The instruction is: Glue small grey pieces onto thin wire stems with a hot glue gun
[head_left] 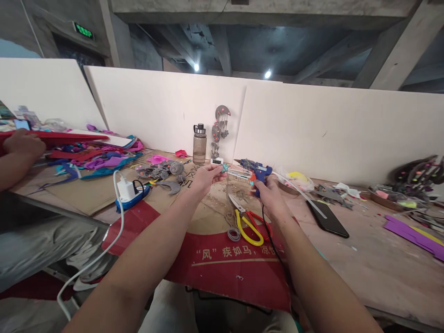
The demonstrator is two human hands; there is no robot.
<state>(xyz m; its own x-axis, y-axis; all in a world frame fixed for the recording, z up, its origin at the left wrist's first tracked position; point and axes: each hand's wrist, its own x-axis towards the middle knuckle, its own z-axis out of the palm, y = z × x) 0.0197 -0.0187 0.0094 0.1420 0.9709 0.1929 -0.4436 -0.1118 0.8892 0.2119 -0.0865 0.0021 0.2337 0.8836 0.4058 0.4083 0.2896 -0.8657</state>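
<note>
Scissors [242, 209] on cardboard sheet [215, 277], on tabletop [374, 263]; glue gun [263, 170] held above, beyond scissors. Bottle [199, 147] at back, before upright panel [149, 106]. Charger [125, 189] left, phone [328, 219] right, fabric scraps [104, 162] far left.

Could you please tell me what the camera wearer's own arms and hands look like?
The left grip and right grip are human hands without gloves. The left forearm and right forearm show no sleeve, watch or bracelet, and taper towards the wrists. Any rings are too small to tell.
</note>
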